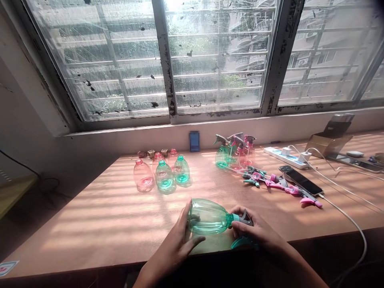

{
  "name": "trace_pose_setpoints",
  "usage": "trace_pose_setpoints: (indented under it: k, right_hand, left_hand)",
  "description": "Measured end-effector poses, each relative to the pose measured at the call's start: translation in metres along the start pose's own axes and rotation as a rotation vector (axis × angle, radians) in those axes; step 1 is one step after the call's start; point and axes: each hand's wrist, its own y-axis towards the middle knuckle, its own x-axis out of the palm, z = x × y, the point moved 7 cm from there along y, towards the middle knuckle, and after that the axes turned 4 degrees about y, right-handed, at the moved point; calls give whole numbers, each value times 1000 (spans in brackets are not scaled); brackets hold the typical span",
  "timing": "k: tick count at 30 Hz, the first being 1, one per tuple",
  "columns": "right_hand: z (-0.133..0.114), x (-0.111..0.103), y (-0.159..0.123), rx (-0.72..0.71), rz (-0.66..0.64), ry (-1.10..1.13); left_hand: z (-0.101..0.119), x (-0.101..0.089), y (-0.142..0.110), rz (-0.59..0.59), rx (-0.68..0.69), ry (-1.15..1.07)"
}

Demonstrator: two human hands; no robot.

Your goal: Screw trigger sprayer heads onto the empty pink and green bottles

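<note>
A clear green spray bottle (208,218) lies sideways in the air over the table's front edge, its base to the left. My left hand (183,236) is wrapped around the base end. At the neck, my right hand (252,226) grips the grey and teal spray head (244,220), whose trigger points down. Further back on the left stand several bottles without heads, among them a green bottle (165,178) and a pink bottle (143,177). Loose pink, teal and grey spray heads (276,182) lie in a pile to the right.
Bottles with heads fitted (235,154) stand at the back by the wall. A black phone (301,180) on a white cable lies right of the pile, near a white power strip (285,157). A blue box-like item (194,141) leans on the wall beneath the window.
</note>
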Motion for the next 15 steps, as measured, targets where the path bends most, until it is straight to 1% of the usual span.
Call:
trace_pose_setpoints:
  k: [4,8,15]
  right_hand:
    - [1,0,0,10,-10,14]
    - [4,-2,1,7,-5,22]
    - [-1,-3,2,-12,7,56]
  left_hand:
    - [2,-2,0,-27,-50,36]
    - [8,-4,2,-27,-30,30]
    - [2,-1,-1,9,28,57]
